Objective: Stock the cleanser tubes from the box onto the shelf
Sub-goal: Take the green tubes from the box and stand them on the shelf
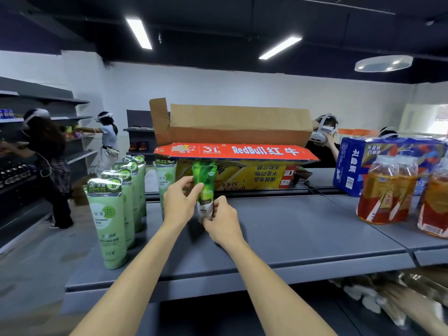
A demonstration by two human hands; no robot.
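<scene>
Two bare hands pinch one glossy green-and-white plastic cleanser tube [205,190] upright over the smooth grey metal shelf [291,229], left hand [180,202] closed on its flat upper body, right hand [221,220] gripping its base, before the open cardboard box [237,151].

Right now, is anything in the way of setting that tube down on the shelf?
Nothing visible. Both hands, left and right, hold the tube upright over a bare stretch of shelf. The other tubes stand off to the left, the box behind.
</scene>
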